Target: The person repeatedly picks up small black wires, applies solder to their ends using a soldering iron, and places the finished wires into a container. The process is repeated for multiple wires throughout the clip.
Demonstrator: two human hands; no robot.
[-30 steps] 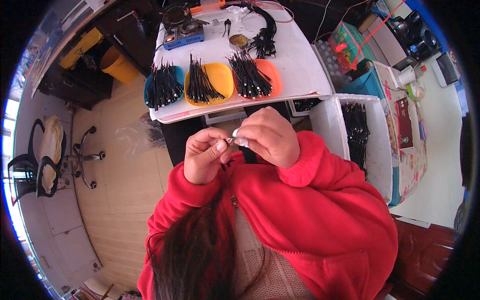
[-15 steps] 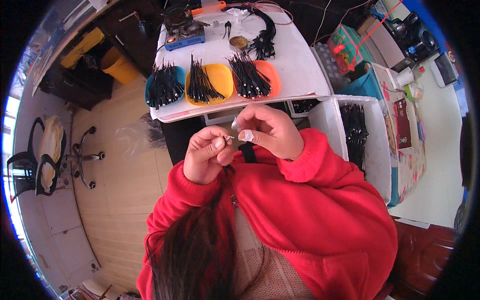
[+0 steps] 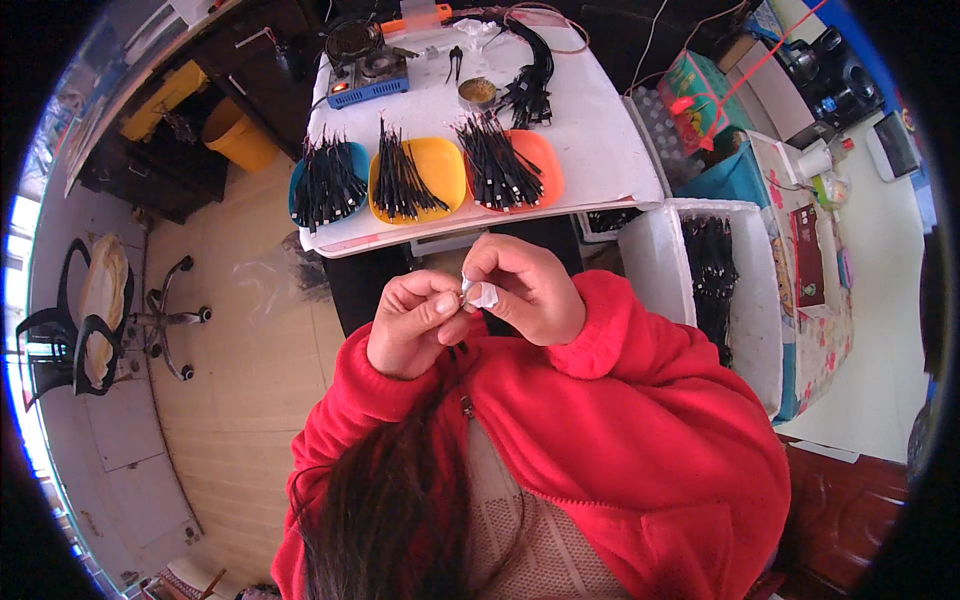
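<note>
In front of my chest, my left hand (image 3: 412,322) is closed in a pinch on the thin end of a black cable, most of which is hidden by my fingers. My right hand (image 3: 528,290) meets it there, thumb and forefinger closed on the small wire ends (image 3: 464,297) of that cable. White tape (image 3: 484,295) wraps the right thumb, and the forefinger tip looks wrapped too. Just beyond both hands, three trays carry bundles of short black cables with metal plugs: a blue tray (image 3: 359,160), a yellow tray (image 3: 447,165) and an orange tray (image 3: 545,160).
The white table (image 3: 600,150) also bears a blue burner device (image 3: 370,88), a small round tin (image 3: 477,93), pliers (image 3: 455,63) and a black cable bundle (image 3: 530,85). Right of me stands a white foam box (image 3: 755,300) holding more cables. A chair (image 3: 100,310) is at left.
My right hand has come down and left, so its fingertips now touch the wire ends at my left fingertips. The left hand has shifted slightly; the cable stays in it.
</note>
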